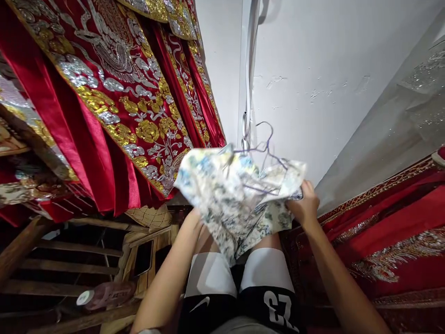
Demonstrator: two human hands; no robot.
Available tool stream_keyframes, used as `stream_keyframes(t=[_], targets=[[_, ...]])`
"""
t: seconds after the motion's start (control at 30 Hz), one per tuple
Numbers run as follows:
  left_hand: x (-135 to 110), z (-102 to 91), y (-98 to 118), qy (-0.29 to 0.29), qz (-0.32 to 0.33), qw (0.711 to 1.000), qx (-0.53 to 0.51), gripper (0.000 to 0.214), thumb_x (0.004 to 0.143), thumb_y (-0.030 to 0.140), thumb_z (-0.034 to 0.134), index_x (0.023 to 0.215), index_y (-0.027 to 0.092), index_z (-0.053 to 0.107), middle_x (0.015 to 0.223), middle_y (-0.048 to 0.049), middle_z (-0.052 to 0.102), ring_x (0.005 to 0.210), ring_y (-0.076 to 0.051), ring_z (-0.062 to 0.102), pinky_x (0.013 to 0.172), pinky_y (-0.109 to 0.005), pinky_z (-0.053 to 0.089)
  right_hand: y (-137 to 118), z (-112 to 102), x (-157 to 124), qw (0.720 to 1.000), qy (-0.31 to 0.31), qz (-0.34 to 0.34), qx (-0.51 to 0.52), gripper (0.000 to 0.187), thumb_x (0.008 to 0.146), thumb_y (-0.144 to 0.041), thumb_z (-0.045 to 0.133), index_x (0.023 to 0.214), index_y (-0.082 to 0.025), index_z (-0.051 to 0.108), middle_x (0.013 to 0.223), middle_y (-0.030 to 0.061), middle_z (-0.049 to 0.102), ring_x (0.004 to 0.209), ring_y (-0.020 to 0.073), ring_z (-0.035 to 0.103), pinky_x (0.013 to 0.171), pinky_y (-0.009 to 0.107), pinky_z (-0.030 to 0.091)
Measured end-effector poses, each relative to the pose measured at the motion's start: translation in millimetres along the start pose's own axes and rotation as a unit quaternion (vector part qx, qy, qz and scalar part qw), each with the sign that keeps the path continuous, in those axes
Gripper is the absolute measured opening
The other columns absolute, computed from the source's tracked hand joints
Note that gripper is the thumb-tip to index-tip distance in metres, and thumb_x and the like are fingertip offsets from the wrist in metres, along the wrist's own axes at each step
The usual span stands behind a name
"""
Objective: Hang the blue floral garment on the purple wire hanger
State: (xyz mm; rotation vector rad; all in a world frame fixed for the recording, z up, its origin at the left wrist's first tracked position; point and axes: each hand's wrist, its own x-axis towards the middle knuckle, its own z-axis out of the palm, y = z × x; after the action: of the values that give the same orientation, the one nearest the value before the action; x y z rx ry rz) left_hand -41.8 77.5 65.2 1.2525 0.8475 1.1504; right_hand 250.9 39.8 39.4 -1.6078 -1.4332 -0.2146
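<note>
A white floral garment (222, 199) with blue, yellow and grey-green print spreads out in front of me above my knees, slightly blurred. A thin purple wire hanger (267, 146) sits in its upper part, with the hook sticking up and one bar showing through the opening. My right hand (306, 202) is closed on the garment's right edge, fingers partly behind the cloth. My left hand reaches under the garment's left side; only the wrist (195, 218) shows, and the fingers are hidden by the fabric.
Red costumes (139, 106) with gold and silver embroidery hang at left; more red embroidered cloth (392, 241) lies right. Behind are a white wall (299, 69) and a vertical metal rail (245, 69). A wooden chair (69, 264), a phone (143, 257) and a bottle (107, 295) are at lower left.
</note>
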Motion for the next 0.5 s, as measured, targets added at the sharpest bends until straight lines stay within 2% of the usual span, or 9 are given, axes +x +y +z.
stream_keyframes(t=[0.07,0.17,0.23,0.33,0.4,0.5], targets=[[-14.0,-14.4,-16.1,-0.001,-0.037,0.998,-0.056,0.091,0.074,0.094,0.047,0.124,0.022,0.07,0.131,-0.0154,0.07,0.144,-0.041,0.047,0.115,-0.059,0.041,0.8,-7.8,18.1,0.998,0.033,0.04,-0.031,0.039,0.067,-0.036,0.065,0.103,-0.022,0.067,0.098,0.0088,0.066,0.09,0.032,0.065,0.07,0.035,0.047],[-29.4,-20.8,-43.2,0.051,-0.069,0.99,-0.109,0.09,0.066,0.086,0.067,0.128,0.02,0.068,0.142,-0.0157,0.064,0.151,-0.04,0.036,0.123,-0.052,0.033,-15.8,-13.9,44.4,0.997,0.013,0.043,-0.062,0.037,0.069,-0.042,0.069,0.101,-0.023,0.069,0.098,0.0084,0.066,0.09,0.0321,0.065,0.071,0.035,0.045],[-35.8,-16.9,-59.1,0.089,-0.056,0.991,-0.079,0.086,0.064,0.071,0.082,0.132,0.02,0.066,0.144,-0.0149,0.063,0.149,-0.038,0.04,0.124,-0.049,0.031,-30.6,-16.1,54.4,0.998,-0.004,0.016,-0.067,0.042,0.069,-0.044,0.071,0.106,-0.024,0.069,0.1,0.008,0.066,0.093,0.0326,0.065,0.072,0.035,0.045],[-43.9,-8.0,-74.7,0.098,-0.044,0.993,-0.051,0.081,0.067,0.055,0.087,0.138,0.023,0.063,0.143,-0.0118,0.064,0.143,-0.036,0.05,0.123,-0.046,0.034,-43.5,-18.7,55.2,0.998,0.016,-0.013,-0.056,0.053,0.071,-0.044,0.072,0.121,-0.027,0.067,0.102,0.0072,0.067,0.098,0.0331,0.065,0.074,0.035,0.045],[-48.2,-3.3,-79.4,0.092,-0.048,0.992,-0.066,0.081,0.069,0.053,0.086,0.14,0.025,0.061,0.143,-0.0108,0.064,0.141,-0.035,0.051,0.122,-0.046,0.036,-44.2,-20.2,51.8,0.998,0.029,-0.014,-0.048,0.056,0.071,-0.044,0.073,0.124,-0.028,0.066,0.103,0.0066,0.067,0.099,0.033,0.064,0.075,0.035,0.046],[-50.5,1.4,-79.7,0.091,-0.041,0.992,-0.083,0.08,0.071,0.055,0.085,0.14,0.023,0.062,0.143,-0.0116,0.065,0.142,-0.035,0.051,0.123,-0.047,0.034,-43.2,-22.2,51.7,0.998,0.022,-0.008,-0.055,0.049,0.07,-0.044,0.073,0.116,-0.028,0.067,0.1,0.0062,0.065,0.096,0.0329,0.064,0.073,0.035,0.045]])
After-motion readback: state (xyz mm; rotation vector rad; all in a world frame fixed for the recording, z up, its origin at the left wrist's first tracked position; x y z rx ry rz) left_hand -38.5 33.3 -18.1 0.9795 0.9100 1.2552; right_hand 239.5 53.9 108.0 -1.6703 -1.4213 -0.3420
